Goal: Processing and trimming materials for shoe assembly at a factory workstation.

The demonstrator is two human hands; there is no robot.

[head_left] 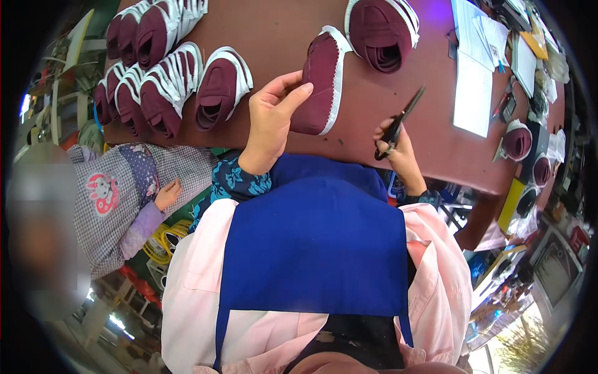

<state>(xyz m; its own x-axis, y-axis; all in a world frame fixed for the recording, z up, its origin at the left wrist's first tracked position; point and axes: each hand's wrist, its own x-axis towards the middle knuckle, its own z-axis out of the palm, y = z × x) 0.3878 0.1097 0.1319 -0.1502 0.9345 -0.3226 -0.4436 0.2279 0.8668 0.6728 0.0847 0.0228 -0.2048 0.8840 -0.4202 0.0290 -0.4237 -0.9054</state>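
Between its thumb and fingers, my left hand [274, 118] holds a maroon shoe upper [321, 84] with a white edge along its right side. Black scissors [398, 128] are in my right hand [398, 149], their blades pointing up and to the right, apart from the upper. Whether the blades are fully closed is hard to make out. Just beyond the held piece lies a stack of maroon shoe uppers [381, 31] with white edging. Left of my left hand, another small stack of uppers [221, 90] rests on the brown table [249, 28].
Rows of nested maroon uppers [163, 93] fill the table's left part. White papers [473, 81] lie at the right, beside a dark-handled tool [509, 106] and a roll of maroon material [517, 142]. At my left is another person in a checkered smock [118, 206], a hand [167, 194] near the table edge.
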